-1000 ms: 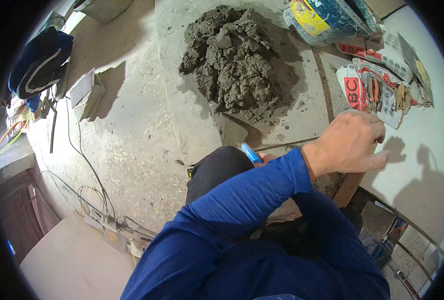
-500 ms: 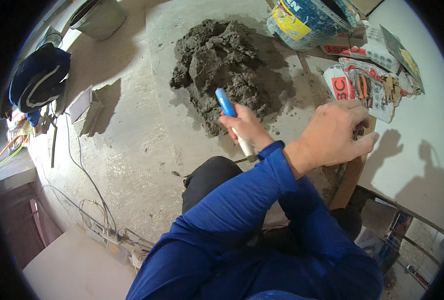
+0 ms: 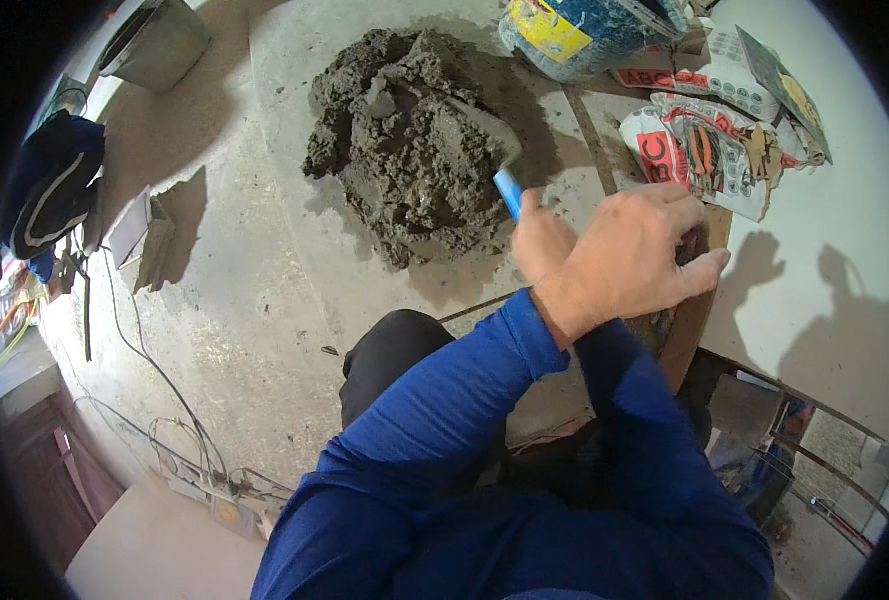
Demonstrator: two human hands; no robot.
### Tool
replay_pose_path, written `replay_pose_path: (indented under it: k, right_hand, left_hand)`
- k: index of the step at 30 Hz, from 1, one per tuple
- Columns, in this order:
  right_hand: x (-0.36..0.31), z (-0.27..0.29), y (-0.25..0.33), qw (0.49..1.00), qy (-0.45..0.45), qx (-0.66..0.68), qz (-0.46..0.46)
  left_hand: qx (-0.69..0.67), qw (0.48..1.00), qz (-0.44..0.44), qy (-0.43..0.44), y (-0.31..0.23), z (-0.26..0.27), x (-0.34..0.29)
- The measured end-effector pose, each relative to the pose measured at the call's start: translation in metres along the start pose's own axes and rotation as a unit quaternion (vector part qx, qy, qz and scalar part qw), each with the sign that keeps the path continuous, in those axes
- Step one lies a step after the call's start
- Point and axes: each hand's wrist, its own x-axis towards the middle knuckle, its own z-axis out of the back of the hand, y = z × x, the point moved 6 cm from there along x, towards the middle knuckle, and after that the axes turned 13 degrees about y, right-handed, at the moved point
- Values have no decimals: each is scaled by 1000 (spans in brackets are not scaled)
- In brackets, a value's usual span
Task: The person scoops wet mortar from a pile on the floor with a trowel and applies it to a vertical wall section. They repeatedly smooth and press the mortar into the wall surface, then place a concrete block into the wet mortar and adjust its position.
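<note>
A heap of wet grey mortar [image 3: 395, 160] lies on the floor before me. My right hand [image 3: 542, 245] is closed round the blue handle of a trowel [image 3: 508, 192] at the heap's right side. The trowel's blade looks smeared with mortar and pressed against the heap, so its outline is hard to make out. My left hand [image 3: 630, 255] reaches across above my right forearm, beside a wooden edge. Its thumb stands apart from the bent fingers, and I see nothing held; the fingertips are partly hidden.
A blue bucket [image 3: 565, 45] stands behind the heap, near crumpled printed bags [image 3: 700, 150] at the right. Farther left are a grey bucket [image 3: 160, 45], a dark blue bag [image 3: 57, 185] and a small block [image 3: 150, 245]. Cables [image 3: 180, 400] trail across the left floor.
My right hand has swung the trowel rightward, and its blade now shows at the heap's right side. My left hand stays raised over the right forearm. The whole view has shifted slightly.
</note>
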Motion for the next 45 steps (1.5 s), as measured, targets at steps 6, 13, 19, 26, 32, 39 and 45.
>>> replay_pose_path:
  k: [6, 13, 19, 26, 32, 39, 45]
  right_hand:
    - [9, -11, 49, 978, 62, 65, 187]
    - [12, -29, 16, 952, 229, 134, 155]
    - [52, 2, 3, 979, 132, -14, 156]
    - [71, 90, 11, 969, -75, -131, 197]
    - [77, 60, 1, 956, 109, -124, 243]
    - [125, 83, -12, 985, 5, -76, 152]
    - [96, 42, -28, 943, 83, -101, 307]
  left_hand:
    - [-3, 1000, 11, 26, 4, -13, 9]
    - [-51, 998, 26, -1, 15, -9, 17]
    - [-35, 998, 48, -22, 13, 6, 17]
    - [-54, 995, -6, -83, 1, 24, 20]
    - [-71, 994, -27, -79, -7, 19, 21]
    - [-122, 989, -11, -86, -3, 14, 24]
    - [-92, 993, -7, -67, 4, 3, 26]
